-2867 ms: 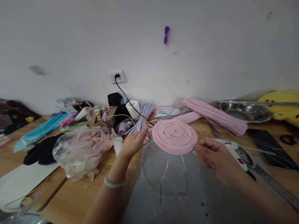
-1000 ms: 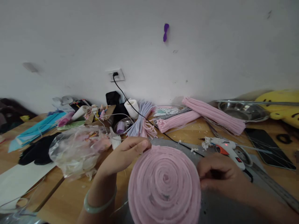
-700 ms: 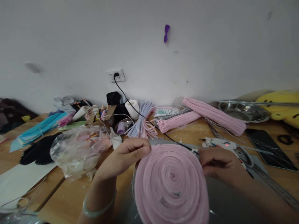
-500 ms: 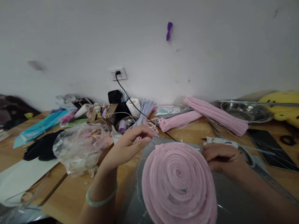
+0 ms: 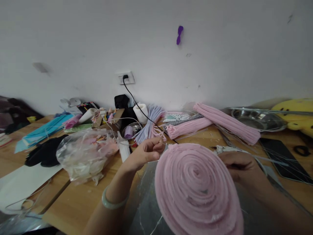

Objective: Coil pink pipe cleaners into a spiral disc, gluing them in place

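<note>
Several blue sheets (image 5: 47,129) toward the left edge of the wooden counter (image 5: 78,202); in front of them, black cloth (image 5: 45,151), then a crumpled clear bag (image 5: 80,156). Left hand (image 5: 143,155): fingers curled, just off the coil's upper-left rim; seems to pinch a thin strand, cannot tell for certain. Beneath, a grey mat (image 5: 150,195) toward the counter's front edge. Pink coil (image 5: 193,199) raised above it, spiral face tilted to the camera, lower rim out of frame. Pink bundle (image 5: 227,123) near the back edge. Right hand (image 5: 245,168): gripping the coil's upper-right rim, fingertips partly hidden. Dark phone (image 5: 285,160) farther right.

Step in hand, by my reading: right steadies the coil, left tends its outer end. Next move calls for a firm right hold and light left fingertips, so the turns lie undisturbed.
</note>
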